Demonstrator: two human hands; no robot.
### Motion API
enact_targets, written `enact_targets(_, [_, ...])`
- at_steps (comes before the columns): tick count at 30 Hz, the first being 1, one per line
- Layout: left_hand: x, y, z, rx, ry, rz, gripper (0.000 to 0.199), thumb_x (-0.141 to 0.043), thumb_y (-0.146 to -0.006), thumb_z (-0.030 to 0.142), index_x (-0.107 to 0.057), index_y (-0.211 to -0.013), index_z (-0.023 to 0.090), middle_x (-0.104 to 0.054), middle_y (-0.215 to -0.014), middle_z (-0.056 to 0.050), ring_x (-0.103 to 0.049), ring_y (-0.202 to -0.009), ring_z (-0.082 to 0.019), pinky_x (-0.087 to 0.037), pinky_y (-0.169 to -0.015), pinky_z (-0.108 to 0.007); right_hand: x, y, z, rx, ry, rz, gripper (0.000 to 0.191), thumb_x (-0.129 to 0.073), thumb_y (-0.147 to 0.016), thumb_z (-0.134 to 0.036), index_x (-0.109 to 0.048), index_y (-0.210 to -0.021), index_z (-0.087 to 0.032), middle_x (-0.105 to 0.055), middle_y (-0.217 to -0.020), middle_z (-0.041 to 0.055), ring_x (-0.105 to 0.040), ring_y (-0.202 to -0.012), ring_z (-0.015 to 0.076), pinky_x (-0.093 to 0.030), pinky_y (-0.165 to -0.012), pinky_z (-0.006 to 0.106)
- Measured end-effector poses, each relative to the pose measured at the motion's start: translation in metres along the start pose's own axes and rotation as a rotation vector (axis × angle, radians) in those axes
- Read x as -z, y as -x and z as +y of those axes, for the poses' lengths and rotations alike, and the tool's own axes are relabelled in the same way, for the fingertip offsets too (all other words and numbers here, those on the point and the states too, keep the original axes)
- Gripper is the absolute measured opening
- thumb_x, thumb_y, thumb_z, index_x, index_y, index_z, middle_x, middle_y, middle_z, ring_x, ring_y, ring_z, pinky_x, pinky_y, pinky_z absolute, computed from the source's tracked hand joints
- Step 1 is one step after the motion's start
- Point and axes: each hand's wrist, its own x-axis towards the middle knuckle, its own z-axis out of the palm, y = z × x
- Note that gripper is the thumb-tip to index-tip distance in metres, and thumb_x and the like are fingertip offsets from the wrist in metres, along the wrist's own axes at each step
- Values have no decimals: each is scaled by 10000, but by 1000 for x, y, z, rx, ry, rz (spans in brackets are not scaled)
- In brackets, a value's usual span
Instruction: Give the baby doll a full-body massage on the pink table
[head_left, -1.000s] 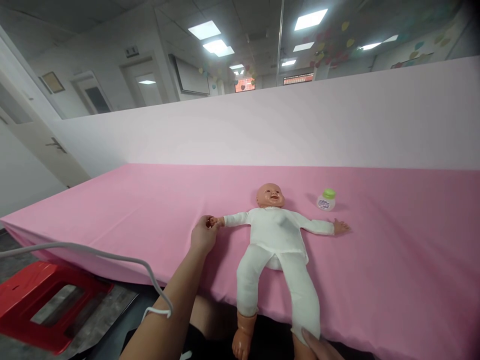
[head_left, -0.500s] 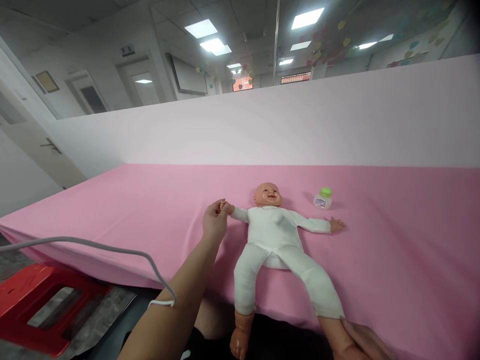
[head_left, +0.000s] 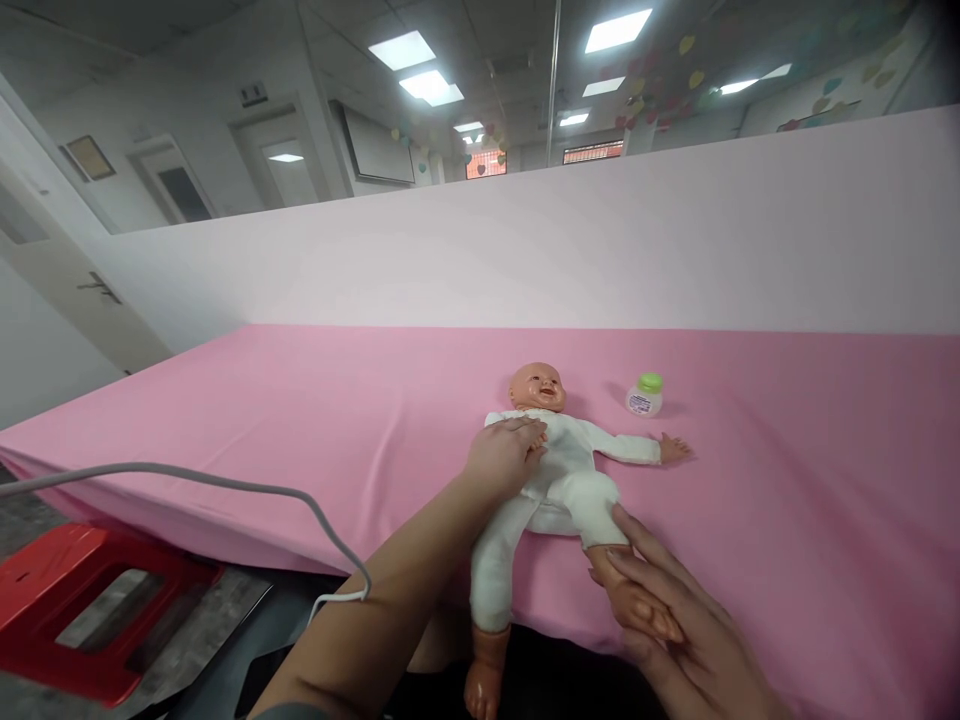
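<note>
A baby doll (head_left: 559,465) in a white suit lies on its back on a pink cloth, head away from me. My left hand (head_left: 510,455) is closed around the doll's hand and rests with it on the chest; most of that doll arm is hidden. My right hand (head_left: 690,625) wraps the doll's ankle and foot (head_left: 637,595) on the right side, with that knee bent toward the belly. The doll's other leg (head_left: 495,580) hangs straight over the near edge. Its free arm (head_left: 634,449) stretches out to the right.
A small clear jar with a green lid (head_left: 645,395) stands right of the doll's head. The pink cloth (head_left: 337,400) covers the table up to a white wall (head_left: 562,250) with glass above. A grey cable (head_left: 225,480) runs to my left forearm. A red stool (head_left: 82,610) is at lower left.
My left hand has brought the doll's hand inward from the side onto its chest. My right hand has pushed the doll's leg up, bending the knee.
</note>
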Motion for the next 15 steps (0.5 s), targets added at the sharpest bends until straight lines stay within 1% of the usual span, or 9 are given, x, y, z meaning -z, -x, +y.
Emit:
enact_targets(2, [-1,0,-2,-30,-32,-35,378,-601,-995,312,-674,-1362,258,-685,-1416,-55,-648,-1281,-249,-495,-1109,-392,-3,-8,2,-3,-21,-28,487,-680,-965,-331,-629,-1441,-247,-456,-1633,130,-515,-1438,337,-549,-1081,395])
enact_targets(4, [-3,1,-4,-42,-39,-54,377,-580,-1005,311,-668,-1368,260,-680,-1423,-52,-634,-1305,-239,-486,-1120,-385,-7,-15,4,-32,-36,-23,471,-685,-963,-312,-639,-1429,-256,-448,-1638,128,-492,-1456,334,-534,-1097,419])
enact_targets(7, [-4,2,-5,-35,-23,-53,375,-578,-1003,299,-668,-1365,258,-684,-1418,-48,-635,-1302,-241,-494,-1105,-384,-10,-25,4,-84,-73,13,449,-704,-949,-301,-668,-1393,-246,-458,-1627,151,-492,-1456,340,-528,-1100,445])
enact_targets(9, [-4,3,-6,-6,-1,-35,386,-586,-994,291,-667,-1368,252,-691,-1408,-52,-653,-1273,-254,-507,-1082,-389,-9,-30,1,-102,-94,32,429,-723,-930,-290,-696,-1356,-239,-478,-1611,164,-511,-1441,350,-545,-1082,447])
enact_targets(11, [-2,4,-9,61,47,16,401,-595,-988,301,-662,-1381,257,-702,-1390,-55,-670,-1240,-261,-514,-1063,-384,-5,-31,-3,-97,-98,36,413,-738,-910,-280,-719,-1320,-241,-513,-1584,164,-533,-1421,356,-566,-1056,442])
enact_targets(12, [-1,4,-12,109,82,60,406,-602,-985,306,-663,-1384,263,-714,-1369,-56,-681,-1216,-260,-518,-1052,-376,-3,-29,-5,-86,-96,31,405,-741,-902,-273,-728,-1306,-244,-536,-1566,161,-546,-1409,357,-578,-1041,437])
enact_targets(15, [6,6,-27,299,261,258,390,-627,-975,323,-686,-1356,267,-769,-1246,-55,-718,-1105,-245,-535,-998,-354,6,-14,-7,-29,-83,9,398,-745,-875,-250,-753,-1273,-258,-603,-1505,139,-602,-1353,353,-608,-998,407])
